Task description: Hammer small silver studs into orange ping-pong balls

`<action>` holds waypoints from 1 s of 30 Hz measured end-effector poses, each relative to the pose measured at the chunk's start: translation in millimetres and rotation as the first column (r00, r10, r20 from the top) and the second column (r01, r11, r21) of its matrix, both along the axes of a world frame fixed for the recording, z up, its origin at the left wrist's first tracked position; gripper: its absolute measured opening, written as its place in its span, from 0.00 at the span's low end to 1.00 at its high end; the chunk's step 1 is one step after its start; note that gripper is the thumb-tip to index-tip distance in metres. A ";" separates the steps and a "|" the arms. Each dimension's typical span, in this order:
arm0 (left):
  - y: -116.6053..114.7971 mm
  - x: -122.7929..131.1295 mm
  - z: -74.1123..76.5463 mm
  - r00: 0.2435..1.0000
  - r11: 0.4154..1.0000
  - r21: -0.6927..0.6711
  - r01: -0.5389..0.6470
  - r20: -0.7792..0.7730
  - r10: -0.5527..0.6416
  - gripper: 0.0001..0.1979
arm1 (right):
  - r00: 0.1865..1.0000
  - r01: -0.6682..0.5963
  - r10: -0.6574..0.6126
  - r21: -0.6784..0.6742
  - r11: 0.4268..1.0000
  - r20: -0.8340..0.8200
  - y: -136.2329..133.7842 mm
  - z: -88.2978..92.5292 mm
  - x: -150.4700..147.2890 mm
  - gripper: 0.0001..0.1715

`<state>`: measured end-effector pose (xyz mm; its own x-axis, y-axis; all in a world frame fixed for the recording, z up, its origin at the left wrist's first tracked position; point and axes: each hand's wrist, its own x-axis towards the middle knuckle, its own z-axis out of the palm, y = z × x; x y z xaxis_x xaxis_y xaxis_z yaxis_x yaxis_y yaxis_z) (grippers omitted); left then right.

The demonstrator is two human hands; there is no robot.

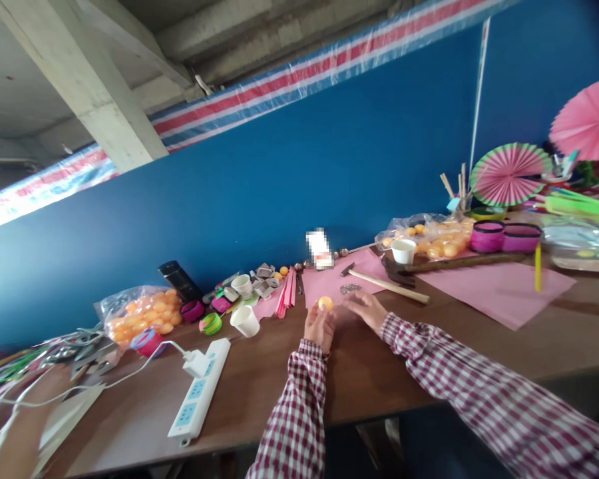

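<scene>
My left hand (320,328) is closed around a small orange ping-pong ball (325,303), which shows above the fingertips. To its right, my right hand (368,311) is open, its fingers stretched toward the ball without visibly touching it. Just beyond that hand, a little heap of small metallic pieces (350,289), too small to identify, rests on a pink sheet (319,286). A hammer (390,285) with a wooden handle lies behind my right hand, its head to the left.
A white power strip (199,392) with a plugged cable lies left. Paper cups (245,322) and bags of orange balls (147,313) stand along the blue partition (279,179). Another person's hand (54,386) is at far left. A yellow stick (538,267) is on the right.
</scene>
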<state>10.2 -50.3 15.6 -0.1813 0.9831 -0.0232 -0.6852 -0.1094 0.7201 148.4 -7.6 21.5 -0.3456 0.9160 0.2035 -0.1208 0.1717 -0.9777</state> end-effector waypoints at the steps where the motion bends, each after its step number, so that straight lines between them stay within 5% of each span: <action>1: 0.4 1.0 -0.2 1.000 1.000 -0.001 -0.012 -0.018 0.012 0.11 | 1.000 0.000 0.000 0.011 1.000 0.004 0.1 0.0 -0.2 0.16; 14: 2.2 6.0 -1.2 0.990 0.997 -0.043 -0.059 -0.128 0.053 0.24 | 0.998 -0.031 0.025 0.115 0.993 0.051 1.4 -2.0 -1.5 0.18; 30: 3.2 5.8 -5.6 0.989 0.999 0.007 -0.042 -0.140 0.042 0.26 | 0.994 -0.052 0.043 0.097 0.994 0.098 1.5 -1.5 -1.5 0.18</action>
<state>16.1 -47.0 9.9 -0.2236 0.9746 0.0091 -0.5724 -0.1389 0.8081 146.9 -6.1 20.0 -0.4106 0.8750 0.2565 -0.0375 0.2649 -0.9636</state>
